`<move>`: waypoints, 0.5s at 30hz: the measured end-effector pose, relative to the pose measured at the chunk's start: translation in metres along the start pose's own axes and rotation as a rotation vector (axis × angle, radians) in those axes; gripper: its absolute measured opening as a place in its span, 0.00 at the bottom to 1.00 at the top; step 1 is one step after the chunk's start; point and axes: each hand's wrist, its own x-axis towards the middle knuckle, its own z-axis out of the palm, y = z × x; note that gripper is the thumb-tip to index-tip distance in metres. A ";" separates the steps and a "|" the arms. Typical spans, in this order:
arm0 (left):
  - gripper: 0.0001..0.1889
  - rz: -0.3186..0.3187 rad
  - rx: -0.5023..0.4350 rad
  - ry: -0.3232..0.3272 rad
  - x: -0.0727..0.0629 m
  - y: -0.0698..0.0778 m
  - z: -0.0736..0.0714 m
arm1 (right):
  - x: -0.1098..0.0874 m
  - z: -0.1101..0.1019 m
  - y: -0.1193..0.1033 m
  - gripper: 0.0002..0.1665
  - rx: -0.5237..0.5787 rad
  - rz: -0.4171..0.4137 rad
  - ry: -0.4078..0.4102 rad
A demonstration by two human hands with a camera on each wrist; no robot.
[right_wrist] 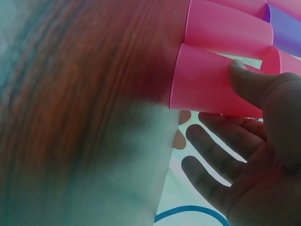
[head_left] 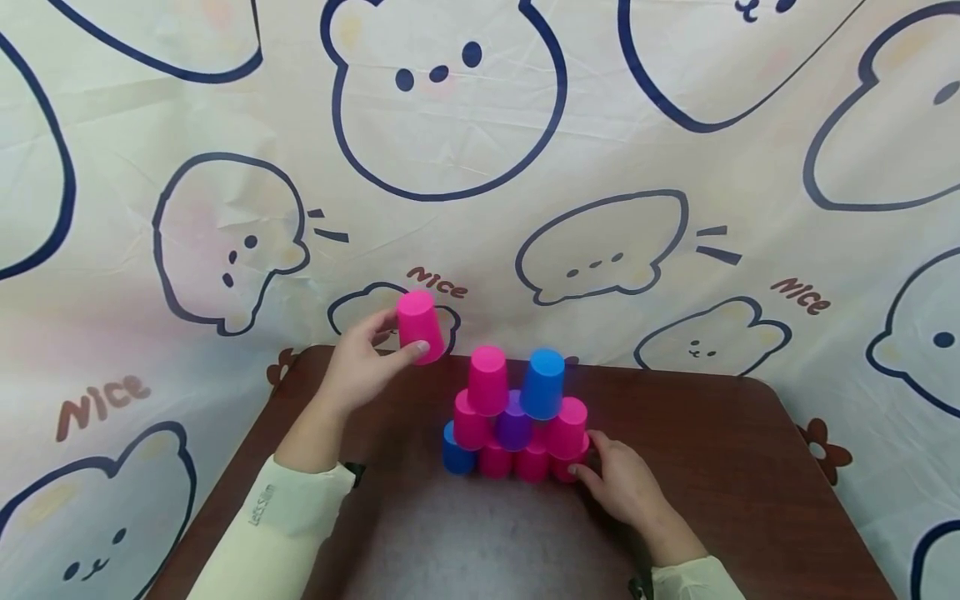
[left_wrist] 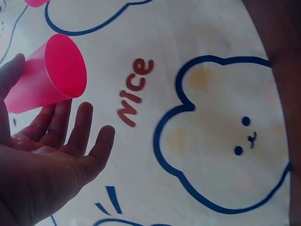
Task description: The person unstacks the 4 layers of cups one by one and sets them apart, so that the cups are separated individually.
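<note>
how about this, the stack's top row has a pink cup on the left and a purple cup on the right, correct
Not purple: the head view shows, at the top, a pink cup on the left, as you say, but a blue cup on the right; the purple cup is one row lower.

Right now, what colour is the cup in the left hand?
That cup is bright pink, seen best in the head view.

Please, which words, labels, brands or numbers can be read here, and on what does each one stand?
"Nice": on the patterned cloth, three times in the head view, once in the left wrist view.
"Let'sSlim": on the left sleeve, small, so not fully certain.
Cups: no text visible.
</note>
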 end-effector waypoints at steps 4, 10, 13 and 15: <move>0.43 -0.053 0.003 0.002 0.000 -0.014 -0.001 | 0.000 -0.001 0.000 0.40 0.001 0.003 -0.002; 0.43 -0.083 0.012 0.006 -0.001 -0.033 -0.003 | 0.000 -0.001 -0.001 0.40 0.002 0.008 -0.005; 0.42 -0.086 0.014 0.010 -0.002 -0.041 -0.004 | 0.000 -0.001 -0.001 0.40 -0.004 0.014 -0.009; 0.42 -0.095 0.020 0.011 -0.003 -0.046 -0.005 | 0.000 0.000 -0.001 0.41 -0.007 0.014 -0.011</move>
